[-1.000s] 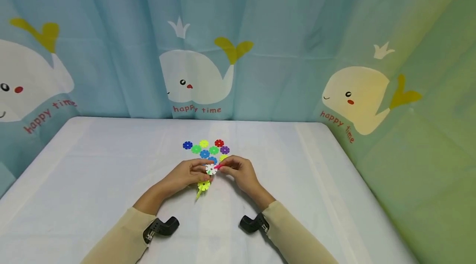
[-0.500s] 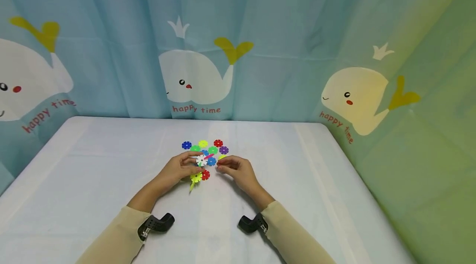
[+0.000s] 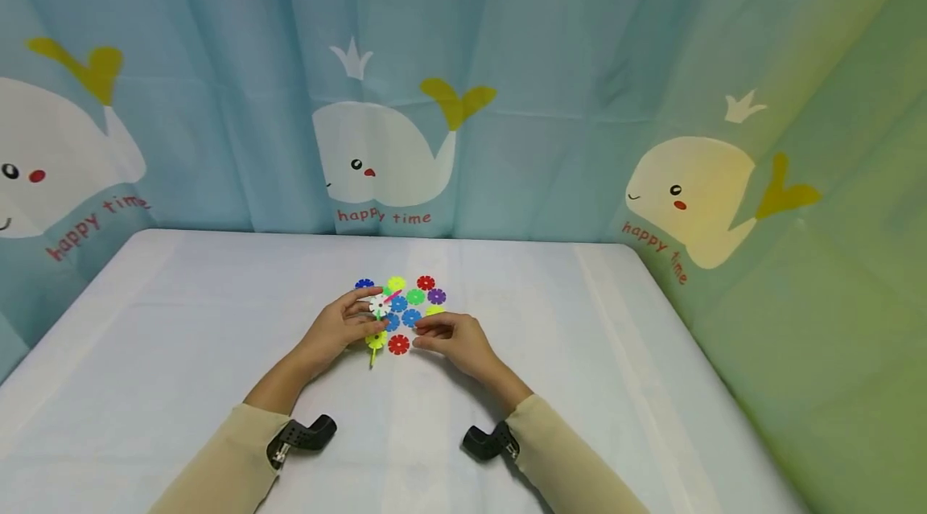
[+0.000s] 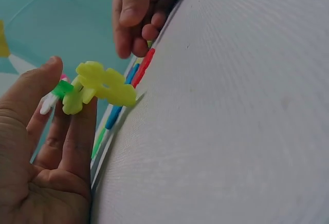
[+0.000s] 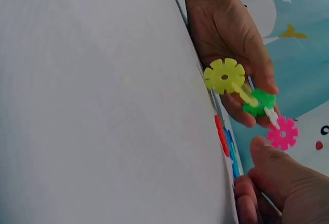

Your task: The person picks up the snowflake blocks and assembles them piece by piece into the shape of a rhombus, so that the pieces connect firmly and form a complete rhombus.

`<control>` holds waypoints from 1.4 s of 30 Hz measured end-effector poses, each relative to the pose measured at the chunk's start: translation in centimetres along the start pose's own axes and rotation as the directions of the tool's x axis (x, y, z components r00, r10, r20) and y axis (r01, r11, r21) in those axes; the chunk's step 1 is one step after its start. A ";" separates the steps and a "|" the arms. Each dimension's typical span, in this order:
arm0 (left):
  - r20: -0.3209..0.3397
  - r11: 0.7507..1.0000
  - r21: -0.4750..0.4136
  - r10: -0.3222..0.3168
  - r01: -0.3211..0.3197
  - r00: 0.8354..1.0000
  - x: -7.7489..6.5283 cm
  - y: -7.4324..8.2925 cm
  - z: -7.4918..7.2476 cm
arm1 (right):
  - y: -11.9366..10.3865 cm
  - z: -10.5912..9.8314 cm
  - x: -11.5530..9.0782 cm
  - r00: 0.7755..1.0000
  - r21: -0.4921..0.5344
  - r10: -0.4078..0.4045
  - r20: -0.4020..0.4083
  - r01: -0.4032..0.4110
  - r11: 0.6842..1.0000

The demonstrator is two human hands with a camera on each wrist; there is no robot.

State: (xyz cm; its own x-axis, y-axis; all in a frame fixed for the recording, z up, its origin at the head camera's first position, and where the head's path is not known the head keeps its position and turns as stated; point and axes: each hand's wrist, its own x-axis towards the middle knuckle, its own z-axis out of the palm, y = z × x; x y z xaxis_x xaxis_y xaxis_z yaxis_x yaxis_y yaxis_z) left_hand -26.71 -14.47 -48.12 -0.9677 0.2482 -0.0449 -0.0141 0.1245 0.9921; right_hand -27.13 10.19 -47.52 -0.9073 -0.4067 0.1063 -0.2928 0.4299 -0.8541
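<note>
In the head view my left hand (image 3: 333, 339) pinches a chain of interlocking snowflake discs between thumb and fingers. The right wrist view shows the chain's parts: a yellow disc (image 5: 224, 76), a second yellow piece seen edge-on, a green disc (image 5: 259, 102), a white disc (image 5: 271, 117) edge-on, and a pink disc (image 5: 283, 134) at the end. My right hand (image 3: 463, 343) hovers low over the table with loosely curled fingers, nothing between them. Its fingertips are right beside a red disc (image 3: 398, 344) and a blue disc (image 3: 410, 318) lying flat.
Several more discs lie behind the hands on the white table (image 3: 579, 385), among them a purple disc (image 3: 437, 296), a red disc (image 3: 426, 282) and a green disc (image 3: 415, 297). A blue whale-print curtain (image 3: 550, 96) hangs beyond the table's back edge.
My right hand has let go of the pink disc, now on the chain, and lowered slightly toward the red disc. My left hand has carried the chain left and away, uncovering the red disc.
</note>
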 end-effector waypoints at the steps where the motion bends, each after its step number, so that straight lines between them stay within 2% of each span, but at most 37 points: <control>1: -0.002 1.000 0.010 0.000 0.000 1.000 0.0 -0.1 0.0 | -0.1 0.1 0.1 1.000 -0.026 -0.004 -0.002 0.004 1.000; 8: -0.013 1.000 0.005 0.007 -0.007 1.000 0.0 -0.2 0.0 | -0.8 1.3 0.8 0.999 -0.227 -0.024 -0.034 0.015 0.974; 15: -0.027 1.000 -0.008 0.004 -0.004 1.000 0.0 0.2 0.2 | -1.4 1.9 0.9 0.998 -0.302 -0.023 -0.060 0.004 0.953; 28: -0.026 1.000 0.003 0.002 -0.002 1.000 0.0 0.1 0.2 | -1.4 1.9 0.7 0.998 -0.319 -0.032 -0.045 0.016 0.948; 42: 0.001 0.999 -0.045 -0.010 0.010 1.000 0.3 -0.1 0.2 | -1.5 1.5 0.3 0.998 -0.225 -0.020 -0.053 0.008 0.974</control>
State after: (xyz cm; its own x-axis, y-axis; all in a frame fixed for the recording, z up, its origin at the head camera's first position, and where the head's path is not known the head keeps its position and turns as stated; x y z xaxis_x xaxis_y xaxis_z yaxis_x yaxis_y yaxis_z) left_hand -26.92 -14.25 -48.27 -0.9673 0.2477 -0.0552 -0.0353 0.0841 0.9958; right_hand -26.50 8.21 -46.98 -0.9160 -0.3720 0.1504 -0.3601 0.5969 -0.7170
